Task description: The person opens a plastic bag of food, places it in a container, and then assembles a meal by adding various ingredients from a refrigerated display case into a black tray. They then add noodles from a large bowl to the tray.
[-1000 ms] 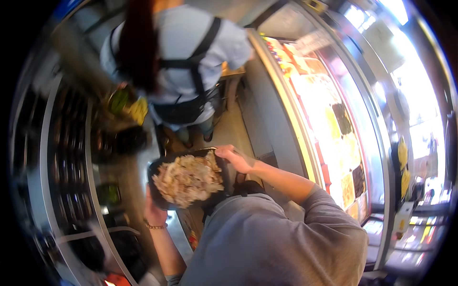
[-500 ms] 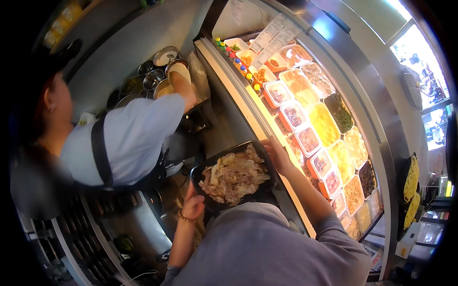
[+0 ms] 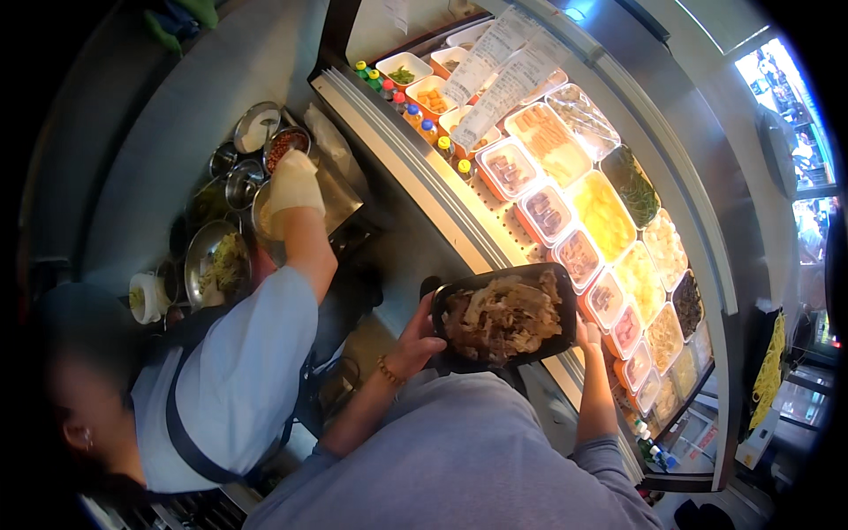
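Note:
My left hand (image 3: 413, 343) grips the left side of a black rectangular tray (image 3: 567, 305), its thumb on the rim. At the opposite side my right hand (image 3: 586, 333) closes on the tray's edge. A heap of brown and pale shredded pieces, which look like cooked meat (image 3: 505, 318), fills the tray. I hold it in front of my body, over the front edge of a lit display case (image 3: 459, 231). Inside the case, close to my right hand, are orange-and-white tubs (image 3: 604, 299) of food.
At my left, a co-worker in a light blue shirt (image 3: 256, 375) stretches a gloved hand (image 3: 296, 181) over several metal bowls (image 3: 246, 184). Small bottles with coloured caps (image 3: 429, 129) line the case's front. Printed paper strips (image 3: 505, 79) hang before the far tubs. Larger food trays (image 3: 602, 212) fill the case's back.
The tray, still in both my hands, has shifted right in view, nearer the tubs. The co-worker has turned and sits lower in view, the gloved arm stretched further over the bowls.

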`<action>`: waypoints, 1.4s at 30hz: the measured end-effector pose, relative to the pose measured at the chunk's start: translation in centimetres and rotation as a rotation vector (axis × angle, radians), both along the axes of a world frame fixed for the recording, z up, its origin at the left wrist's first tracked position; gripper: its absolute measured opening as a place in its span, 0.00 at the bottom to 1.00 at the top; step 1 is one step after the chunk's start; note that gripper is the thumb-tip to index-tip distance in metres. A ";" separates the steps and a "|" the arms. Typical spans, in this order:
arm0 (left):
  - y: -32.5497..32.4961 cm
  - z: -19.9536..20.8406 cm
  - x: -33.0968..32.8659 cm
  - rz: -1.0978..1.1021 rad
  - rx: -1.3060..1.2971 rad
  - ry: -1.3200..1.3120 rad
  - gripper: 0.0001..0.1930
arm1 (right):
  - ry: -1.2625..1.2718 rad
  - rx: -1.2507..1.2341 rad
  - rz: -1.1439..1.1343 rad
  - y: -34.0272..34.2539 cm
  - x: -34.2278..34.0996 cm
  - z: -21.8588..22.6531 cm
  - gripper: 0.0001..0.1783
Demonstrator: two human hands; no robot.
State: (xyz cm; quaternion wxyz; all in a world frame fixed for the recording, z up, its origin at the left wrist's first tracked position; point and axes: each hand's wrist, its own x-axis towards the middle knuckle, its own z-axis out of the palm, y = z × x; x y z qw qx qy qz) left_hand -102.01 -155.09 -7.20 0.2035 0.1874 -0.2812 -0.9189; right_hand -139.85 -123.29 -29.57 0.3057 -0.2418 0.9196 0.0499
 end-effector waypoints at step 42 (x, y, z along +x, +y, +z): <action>-2.4 20.9 -34.6 0.214 -0.256 0.178 0.50 | -0.870 -2.155 -1.188 -10.4 7.2 29.1 0.09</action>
